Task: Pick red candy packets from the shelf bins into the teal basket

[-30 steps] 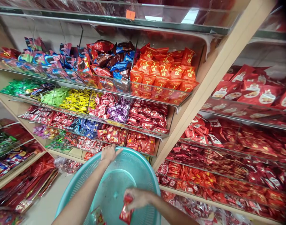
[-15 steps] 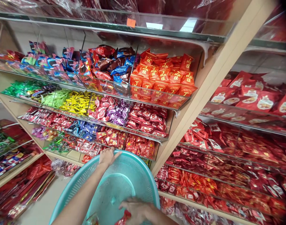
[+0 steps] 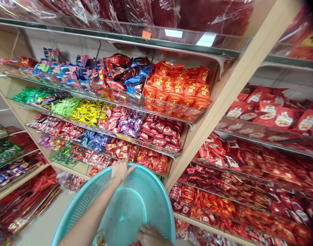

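Observation:
My left hand (image 3: 121,169) grips the far rim of a round teal plastic basket (image 3: 156,191), fingers curled over the edge, holding it in front of the shelves. My right hand (image 3: 148,236) is low inside the basket at the bottom edge of the view; only its knuckles show, and its fingers are hidden. A bit of a red packet (image 3: 134,243) peeks out beside it, and another wrapped packet (image 3: 100,239) lies in the basket by my left forearm.
Slanted shelves with clear dividers hold candy: orange-red packets (image 3: 177,90), blue and brown packs (image 3: 125,75), yellow sweets (image 3: 88,111), purple and red sweets (image 3: 124,121). A wooden upright (image 3: 223,99) separates them from shelves of red packets (image 3: 264,157) on the right.
My right hand with the red packet has sunk lower into the basket and nearly out of view. The view has tilted up slightly. My left hand stays on the rim.

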The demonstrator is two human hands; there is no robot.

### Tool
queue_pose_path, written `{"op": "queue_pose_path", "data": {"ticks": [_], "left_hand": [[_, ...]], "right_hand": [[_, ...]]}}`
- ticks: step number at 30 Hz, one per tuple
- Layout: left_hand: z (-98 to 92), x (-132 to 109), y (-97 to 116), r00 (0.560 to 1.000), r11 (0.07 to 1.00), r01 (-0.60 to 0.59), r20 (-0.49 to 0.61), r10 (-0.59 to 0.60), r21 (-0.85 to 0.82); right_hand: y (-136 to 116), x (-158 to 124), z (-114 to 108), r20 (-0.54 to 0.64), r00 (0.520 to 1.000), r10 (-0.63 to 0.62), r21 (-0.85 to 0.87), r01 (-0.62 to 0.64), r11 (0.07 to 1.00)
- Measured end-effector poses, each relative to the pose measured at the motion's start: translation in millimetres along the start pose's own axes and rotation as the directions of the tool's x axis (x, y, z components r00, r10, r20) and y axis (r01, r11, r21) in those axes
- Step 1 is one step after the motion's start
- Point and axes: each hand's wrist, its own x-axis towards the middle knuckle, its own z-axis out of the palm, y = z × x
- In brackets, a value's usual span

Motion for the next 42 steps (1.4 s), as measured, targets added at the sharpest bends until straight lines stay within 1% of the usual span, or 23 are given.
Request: {"op": "queue_pose_path", "data": {"ticks": [2, 4, 8, 11, 16, 18, 19, 20, 21, 22, 24, 25, 26, 27, 28, 29, 30, 31, 32, 33, 35, 37, 42], "left_hand": [[0.5, 5.1, -1.8, 1.000, 1.000, -0.017, 0.001, 0.017, -0.005], [2.0, 9.6, -5.3, 1.000, 0.999, -0.030, 0.002, 0.030, -0.016], [5.9, 12.8, -11.8, 0.998, 0.998, -0.050, 0.021, 0.051, -0.036], [8.5, 12.0, -16.1, 0.997, 0.996, -0.077, 0.004, 0.077, -0.052], [13.2, 14.0, -25.1, 0.993, 0.992, -0.114, 0.002, 0.114, -0.059], [14.2, 17.4, -27.1, 0.992, 0.991, -0.123, -0.017, 0.122, -0.060], [14.2, 19.6, -27.5, 0.992, 0.990, -0.124, -0.023, 0.123, -0.064], [13.7, 22.0, -27.3, 0.992, 0.990, -0.123, -0.029, 0.121, -0.069], [12.8, 24.4, -26.8, 0.992, 0.990, -0.123, -0.032, 0.120, -0.073], [11.7, 26.7, -26.0, 0.992, 0.990, -0.122, -0.034, 0.119, -0.075], [9.1, 30.3, -24.3, 0.993, 0.991, -0.114, -0.027, 0.113, -0.071], [8.1, 31.5, -23.5, 0.994, 0.992, -0.108, -0.018, 0.107, -0.067], [7.4, 32.2, -23.0, 0.995, 0.993, -0.101, -0.007, 0.101, -0.066], [7.2, 32.5, -22.8, 0.996, 0.993, -0.093, 0.002, 0.093, -0.067], [7.2, 32.6, -22.8, 0.996, 0.994, -0.089, 0.005, 0.090, -0.071], [7.5, 32.5, -23.1, 0.996, 0.993, -0.087, 0.004, 0.087, -0.078], [7.8, 32.5, -23.5, 0.996, 0.993, -0.084, 0.008, 0.085, -0.088], [8.1, 32.5, -24.0, 0.996, 0.991, -0.083, 0.019, 0.086, -0.101], [8.0, 32.7, -24.5, 0.996, 0.990, -0.081, 0.034, 0.086, -0.114], [7.8, 33.0, -25.0, 0.995, 0.989, -0.080, 0.052, 0.087, -0.127], [6.6, 34.2, -25.8, 0.993, 0.987, -0.077, 0.077, 0.089, -0.139], [5.3, 34.9, -26.3, 0.992, 0.988, -0.085, 0.086, 0.096, -0.130], [6.5, 30.7, -29.5, 0.983, 0.985, -0.139, 0.104, 0.150, -0.103]], "right_hand": [[-1.4, 4.6, 0.1, 0.007, 1.000, -0.010, 0.009, 0.010, 1.000], [-3.9, 9.2, -0.7, -0.016, 1.000, -0.013, 0.016, 0.013, 1.000], [-10.9, 18.0, 2.8, -0.157, 0.986, 0.051, -0.006, -0.052, 0.999], [-14.4, 27.3, 13.6, -0.214, 0.973, 0.081, -0.061, -0.097, 0.993], [-15.4, 50.1, 40.3, -0.162, 0.974, 0.158, -0.159, -0.184, 0.970], [-18.1, 54.6, 41.9, -0.155, 0.972, 0.176, -0.197, -0.205, 0.959], [-20.5, 53.9, 37.2, -0.148, 0.974, 0.172, -0.199, -0.200, 0.959], [-23.2, 51.0, 27.8, -0.143, 0.978, 0.154, -0.185, -0.180, 0.966], [-26.0, 46.2, 13.4, -0.138, 0.980, 0.144, -0.160, -0.166, 0.973], [-28.2, 39.9, -5.6, -0.148, 0.986, 0.082, -0.110, -0.098, 0.989], [-29.2, 26.5, -54.2, -0.304, 0.953, 0.022, -0.016, -0.028, 0.999], [-27.0, 21.0, -80.8, -0.383, 0.922, 0.056, 0.033, -0.047, 0.998], [-22.7, 17.1, -106.6, -0.473, 0.876, 0.097, 0.067, -0.074, 0.995], [-16.4, 15.2, -130.1, -0.558, 0.818, 0.138, 0.092, -0.105, 0.990], [-8.3, 15.1, -149.9, -0.616, 0.766, 0.185, 0.105, -0.153, 0.983], [1.0, 16.6, -165.3, -0.656, 0.719, 0.230, 0.102, -0.218, 0.971], [11.0, 19.3, -176.0, -0.672, 0.684, 0.284, 0.092, -0.303, 0.949], [20.8, 22.8, -182.2, -0.667, 0.673, 0.320, 0.071, -0.369, 0.927], [29.9, 26.5, -184.6, -0.653, 0.676, 0.340, 0.044, -0.415, 0.909], [37.8, 30.2, -184.2, -0.633, 0.688, 0.355, 0.016, -0.447, 0.895], [49.1, 36.2, -179.1, -0.597, 0.715, 0.362, -0.030, -0.472, 0.881], [55.0, 40.5, -174.0, -0.589, 0.719, 0.370, -0.058, -0.494, 0.867], [57.3, 49.3, -171.5, -0.589, 0.701, 0.402, -0.111, -0.563, 0.819]]}}
